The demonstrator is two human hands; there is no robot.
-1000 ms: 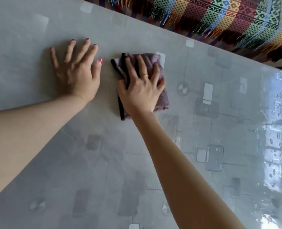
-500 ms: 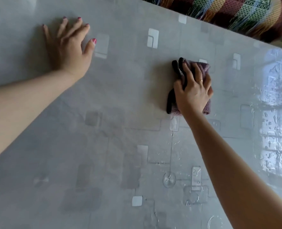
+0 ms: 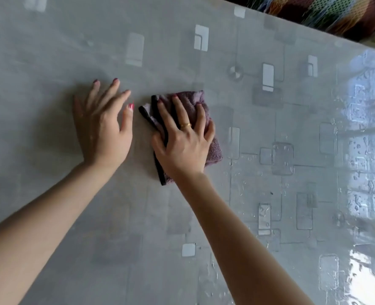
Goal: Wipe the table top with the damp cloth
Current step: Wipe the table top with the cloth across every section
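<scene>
Head view: glossy grey worktop [image 3: 204, 216] printed with pale rounded rectangles and thin lines, wet and beaded with droplets toward the right edge, mirroring a bright window there. Beyond the far edge, a multicoloured woven fringed textile [image 3: 327, 14]. Near the middle, a folded purple terry cloth with a black border [image 3: 213, 148], pressed flat under the right hand [image 3: 182, 148], fingers spread, gold ring [image 3: 185, 125] on. Just beside, left hand [image 3: 103, 130] flat, fingers splayed, holding nothing.
</scene>
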